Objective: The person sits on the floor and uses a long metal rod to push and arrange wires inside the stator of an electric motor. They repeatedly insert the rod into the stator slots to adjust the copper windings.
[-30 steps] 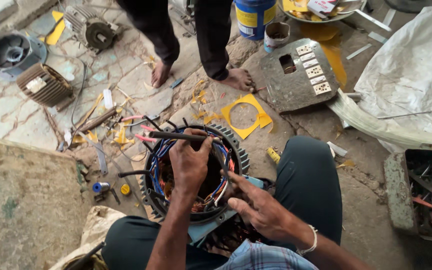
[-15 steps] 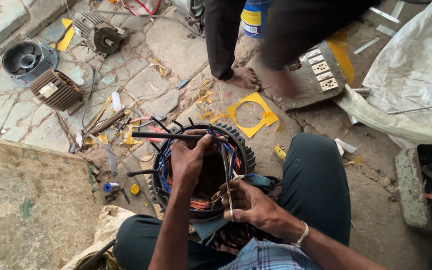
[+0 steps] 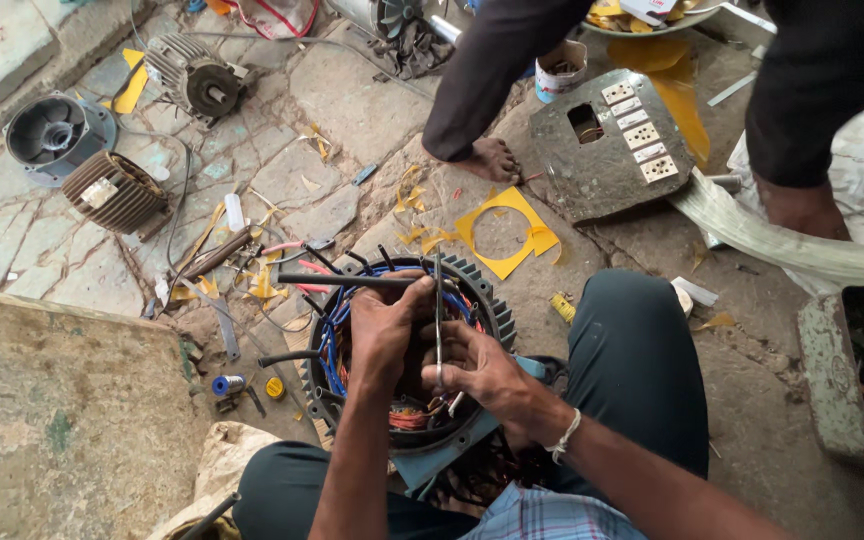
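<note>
Head: bystander's foot (image 3: pixel 489 158) now planted; hands unmoved.

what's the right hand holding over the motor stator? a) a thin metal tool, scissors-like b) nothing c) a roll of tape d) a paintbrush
a: the right hand grips a thin metal tool standing upright over the motor stator, while the left hand rests on the blue and copper windings inside it.

One head-worn camera looks steeply down, close over the lap and floor.
</note>
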`<state>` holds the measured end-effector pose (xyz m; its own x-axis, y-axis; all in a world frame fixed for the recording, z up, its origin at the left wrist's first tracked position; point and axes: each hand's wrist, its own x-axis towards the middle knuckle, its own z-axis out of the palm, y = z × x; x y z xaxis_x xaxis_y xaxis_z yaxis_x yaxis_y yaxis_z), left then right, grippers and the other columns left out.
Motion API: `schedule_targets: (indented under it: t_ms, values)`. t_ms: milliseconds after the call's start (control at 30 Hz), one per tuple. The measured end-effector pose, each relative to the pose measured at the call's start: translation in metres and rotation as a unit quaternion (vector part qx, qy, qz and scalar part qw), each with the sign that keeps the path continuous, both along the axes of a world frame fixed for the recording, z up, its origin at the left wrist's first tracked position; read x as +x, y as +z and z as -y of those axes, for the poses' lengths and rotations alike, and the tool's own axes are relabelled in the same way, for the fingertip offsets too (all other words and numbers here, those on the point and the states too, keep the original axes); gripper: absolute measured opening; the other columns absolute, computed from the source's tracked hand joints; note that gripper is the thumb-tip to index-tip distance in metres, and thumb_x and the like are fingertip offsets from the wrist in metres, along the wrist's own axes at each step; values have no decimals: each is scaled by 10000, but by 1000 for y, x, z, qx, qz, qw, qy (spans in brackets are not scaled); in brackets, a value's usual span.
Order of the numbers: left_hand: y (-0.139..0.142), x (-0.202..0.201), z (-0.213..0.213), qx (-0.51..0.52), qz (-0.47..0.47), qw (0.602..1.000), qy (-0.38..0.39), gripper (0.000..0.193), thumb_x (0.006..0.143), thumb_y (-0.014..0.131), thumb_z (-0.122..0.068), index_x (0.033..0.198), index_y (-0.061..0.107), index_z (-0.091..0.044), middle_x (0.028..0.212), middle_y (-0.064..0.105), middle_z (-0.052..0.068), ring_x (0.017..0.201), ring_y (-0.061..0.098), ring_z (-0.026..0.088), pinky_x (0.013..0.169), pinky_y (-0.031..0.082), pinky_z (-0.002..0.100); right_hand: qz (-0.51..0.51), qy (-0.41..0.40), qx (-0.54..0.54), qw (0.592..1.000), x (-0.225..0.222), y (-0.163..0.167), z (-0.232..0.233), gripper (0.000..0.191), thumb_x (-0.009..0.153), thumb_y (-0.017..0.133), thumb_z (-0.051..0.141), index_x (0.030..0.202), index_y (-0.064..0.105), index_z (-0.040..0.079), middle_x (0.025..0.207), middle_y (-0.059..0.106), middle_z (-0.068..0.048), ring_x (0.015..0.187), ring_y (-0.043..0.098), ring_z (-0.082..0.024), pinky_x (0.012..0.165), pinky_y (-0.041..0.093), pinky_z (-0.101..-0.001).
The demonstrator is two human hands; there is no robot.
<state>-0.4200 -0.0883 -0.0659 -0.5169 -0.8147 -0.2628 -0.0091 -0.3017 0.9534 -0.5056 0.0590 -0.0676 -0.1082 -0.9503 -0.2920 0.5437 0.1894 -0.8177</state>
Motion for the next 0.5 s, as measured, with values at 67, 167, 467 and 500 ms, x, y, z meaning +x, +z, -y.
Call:
schedule_targets:
  t_ms: [67,167,467,500]
  values:
    - [1,1,1,-3,13,1000,-7,175,856,788,-91,990,752,16,813,743,61,677,668,122,631,557,262,-7,-5,8,1000,-2,-1,4,735,786,811,243,1396,488,-7,1140,673,-100,1057,665,-181,941,554,-323]
    - [-1,4,4,-32,29,999,-28,189,866,787,-96,1004,761,31,806,718,45,672,622,106,615,519,259,-7,-13,-1,1000,-4,-1,9,664,825,790,223,1384,519,-14,1107,669,-100,1005,653,-177,890,549,-320]
    - [1,-8,12,69,15,997,-19,214,839,765,-85,1015,726,29,842,770,99,709,728,180,660,591,309,38,-35,-30,998,-2,5,-1,584,845,760,135,1384,566,20,1047,661,18,966,639,-79,869,526,-244]
    - [0,-7,12,69,10,997,-27,208,849,759,-88,1016,731,34,852,775,108,713,730,184,662,592,313,38,-30,-36,998,-3,5,-4,580,868,763,130,1399,570,-1,1021,646,16,953,634,-79,865,523,-235]
